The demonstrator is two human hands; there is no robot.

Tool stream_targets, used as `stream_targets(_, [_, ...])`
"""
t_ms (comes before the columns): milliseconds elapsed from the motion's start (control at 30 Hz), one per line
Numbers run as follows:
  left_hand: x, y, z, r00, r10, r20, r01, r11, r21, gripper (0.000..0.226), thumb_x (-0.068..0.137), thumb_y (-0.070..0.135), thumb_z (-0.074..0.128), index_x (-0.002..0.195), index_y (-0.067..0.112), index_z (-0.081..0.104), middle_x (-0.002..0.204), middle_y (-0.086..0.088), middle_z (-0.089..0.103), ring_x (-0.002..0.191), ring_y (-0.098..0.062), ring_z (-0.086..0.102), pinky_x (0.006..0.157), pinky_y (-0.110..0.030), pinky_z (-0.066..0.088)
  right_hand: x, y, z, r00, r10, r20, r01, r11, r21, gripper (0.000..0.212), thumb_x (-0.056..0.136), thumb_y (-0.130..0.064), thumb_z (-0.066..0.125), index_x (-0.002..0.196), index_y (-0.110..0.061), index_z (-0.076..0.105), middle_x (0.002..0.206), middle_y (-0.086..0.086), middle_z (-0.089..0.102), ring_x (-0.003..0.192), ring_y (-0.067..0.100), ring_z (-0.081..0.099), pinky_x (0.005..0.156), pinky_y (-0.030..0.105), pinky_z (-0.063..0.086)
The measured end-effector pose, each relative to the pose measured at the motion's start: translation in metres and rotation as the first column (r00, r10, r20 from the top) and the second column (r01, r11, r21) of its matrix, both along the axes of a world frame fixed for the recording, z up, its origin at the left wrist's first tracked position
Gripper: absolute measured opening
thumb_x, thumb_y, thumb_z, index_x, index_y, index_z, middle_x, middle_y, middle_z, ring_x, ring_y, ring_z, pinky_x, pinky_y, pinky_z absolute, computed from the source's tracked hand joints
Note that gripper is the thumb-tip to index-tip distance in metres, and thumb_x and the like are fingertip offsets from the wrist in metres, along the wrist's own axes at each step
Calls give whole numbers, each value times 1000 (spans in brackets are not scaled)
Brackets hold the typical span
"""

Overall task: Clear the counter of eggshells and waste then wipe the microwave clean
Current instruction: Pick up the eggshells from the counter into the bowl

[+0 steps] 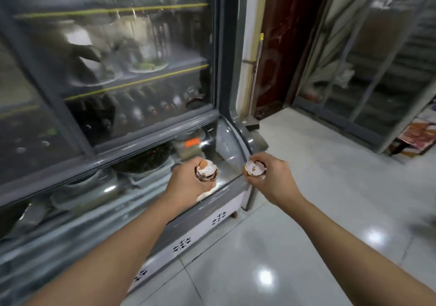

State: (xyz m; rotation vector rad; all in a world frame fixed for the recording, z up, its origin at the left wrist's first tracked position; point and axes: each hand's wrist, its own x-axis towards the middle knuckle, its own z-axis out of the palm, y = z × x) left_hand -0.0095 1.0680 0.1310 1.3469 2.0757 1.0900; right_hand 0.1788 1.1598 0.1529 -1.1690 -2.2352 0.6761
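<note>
A floor of large, pale grey, glossy tiles fills the right and lower part of the view, with bright spots of ceiling light mirrored in it. Along the left runs a tall grey-framed display cabinet with glass doors, blurred by motion. Behind its glass, yellow-edged shelves carry white plates of food, and a row of dark bottles stands lower down. Below the doors the cabinet curves out into a sloped glass front over trays and a dark bowl of food. Its base is a white panel printed with small black leaf motifs.

Beyond the cabinet's corner stands a dark red-brown wooden door, with a thin pole with a yellow tip leaning just beside it, its foot near the cabinet's end. To the right is a metal-framed glass partition, and at the far right edge a red and orange printed sheet lies on the floor.

Two bare forearms reach forward from the bottom corners. The hands are held apart, at about the same height, over the cabinet's lower corner. The left hand has its fingers curled round a nested stack of brown eggshell halves with white insides. The right hand grips a second cluster of broken brown eggshells, open side up. Both lots of shell are in the hands, touching neither the cabinet nor the floor.
</note>
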Motion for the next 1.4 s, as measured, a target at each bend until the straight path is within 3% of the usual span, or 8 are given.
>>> stream_targets(233, [36,112,0,990,-130,-56,129,992,-13,31,62,17,81,84,25,61,77,11,67,76,-9,63,69,-23,48,46,86,-1,996,-91,-5,91,996,10,38,69,-13,80,104,-12,65,101,2,68,90,17,61,78,19,44])
stream_targets(400, [80,204,2,989,-138,-51,138,990,-8,39,61,21,85,83,36,57,72,22,63,70,8,60,58,-5,40,89,178,-4,995,-103,1,103,994,29,36,69,-13,79,102,-11,64,99,2,68,90,19,61,73,14,39])
stream_targets(567, [128,291,6,995,-90,-52,91,995,28,36,60,23,83,84,35,58,69,23,59,65,10,56,56,1,37,128,274,0,997,-75,30,74,997,33,44,68,-17,80,108,-11,63,105,2,67,93,20,60,83,27,47])
stream_targets(667, [147,339,6,996,-81,-31,81,997,17,35,61,22,81,90,28,62,76,17,63,70,0,58,56,-4,38,144,327,0,997,-60,38,58,998,35,43,69,-17,80,109,-12,63,104,1,67,91,18,60,81,26,48])
stream_targets(767, [154,383,4,998,-69,-12,69,997,14,35,61,19,82,92,22,64,79,11,65,67,5,55,55,0,37,151,374,-5,999,-47,14,47,999,23,37,69,-15,79,102,-14,63,96,-2,66,84,16,59,74,24,47])
stream_targets(1133, [113,560,-20,999,20,-36,-20,1000,-14,39,58,23,82,83,39,56,69,24,59,67,9,54,58,0,37,107,560,-30,999,15,44,-15,1000,1,35,69,-18,78,101,-18,63,95,-8,63,80,9,54,67,10,38])
stream_targets(1300, [85,634,-27,998,60,-9,-60,998,-27,37,59,21,82,89,29,62,80,14,66,77,-10,61,70,-23,48,76,639,-33,998,27,49,-27,1000,-3,32,70,-19,78,98,-19,63,88,-11,59,77,9,54,63,7,38])
stream_targets(1400, [69,672,-27,997,82,-8,-82,996,-42,35,60,21,82,86,29,61,75,16,63,74,-8,59,69,-19,45,60,683,-35,997,67,44,-67,998,-5,32,70,-18,77,99,-17,64,87,-10,59,77,10,54,61,2,36])
